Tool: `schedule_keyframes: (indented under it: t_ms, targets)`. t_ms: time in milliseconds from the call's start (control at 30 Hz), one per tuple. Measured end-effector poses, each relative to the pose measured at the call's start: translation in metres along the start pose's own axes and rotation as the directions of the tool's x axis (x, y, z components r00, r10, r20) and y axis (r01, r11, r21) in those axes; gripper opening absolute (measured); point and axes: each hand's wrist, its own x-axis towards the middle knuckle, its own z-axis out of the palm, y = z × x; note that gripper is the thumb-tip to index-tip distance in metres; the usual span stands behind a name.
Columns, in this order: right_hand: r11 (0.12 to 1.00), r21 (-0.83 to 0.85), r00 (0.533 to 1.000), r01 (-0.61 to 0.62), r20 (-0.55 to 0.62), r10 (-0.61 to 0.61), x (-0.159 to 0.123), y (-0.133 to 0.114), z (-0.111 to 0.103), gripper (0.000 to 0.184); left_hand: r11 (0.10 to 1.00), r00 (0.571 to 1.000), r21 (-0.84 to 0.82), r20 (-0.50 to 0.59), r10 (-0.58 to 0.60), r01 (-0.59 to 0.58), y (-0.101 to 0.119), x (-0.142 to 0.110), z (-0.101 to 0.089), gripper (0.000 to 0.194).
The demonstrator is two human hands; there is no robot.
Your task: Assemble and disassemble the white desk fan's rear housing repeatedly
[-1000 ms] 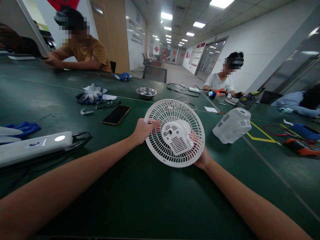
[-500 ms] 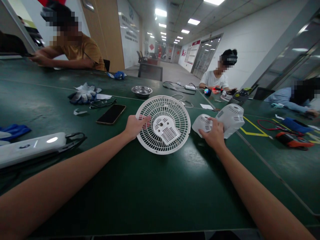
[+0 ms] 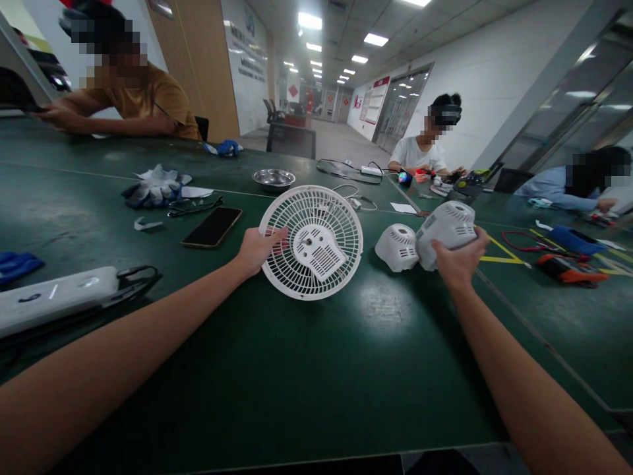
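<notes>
My left hand (image 3: pixel 260 249) is closed on the left rim of a round white fan grille (image 3: pixel 341 227), thumb across its bars. The grille is tilted up toward me, with a slotted plate at its centre. To the right, my right hand (image 3: pixel 459 256) is wrapped round the larger white vented plastic housing (image 3: pixel 448 221), thumb on the near side and fingers over its right end. A smaller white vented housing (image 3: pixel 397 247) rests on the table, close against the larger one and untouched by either hand.
Left of the grille lie a phone (image 3: pixel 212 227), gloves (image 3: pixel 155 187) and a white power strip (image 3: pixel 59 293). Behind it stands a metal bowl (image 3: pixel 273 179), with cables (image 3: pixel 346 171) nearby. An orange multimeter (image 3: pixel 571 269) lies right. Several people sit around the green table (image 3: pixel 306 376).
My right hand has let go of the smaller housing, moved right and taken hold of the larger one. My left hand still holds the grille. The whole view has shifted slightly.
</notes>
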Motion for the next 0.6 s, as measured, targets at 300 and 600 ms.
schedule_keyframes:
  t_ms: [300,600]
  targets:
    - [0.98,-0.025,0.974,-0.199,0.1,0.201,0.002,0.017,0.021,0.082,1.0,1.0,-0.027,-0.009,0.004,-0.004,0.003,-0.004,0.003,0.011]
    - [0.972,0.229,0.996,0.05,-0.084,-0.031,-0.017,-0.033,0.007,0.078,0.999,1.0,0.02,0.009,0.029,-0.03,-0.002,0.002,-0.001,0.015]
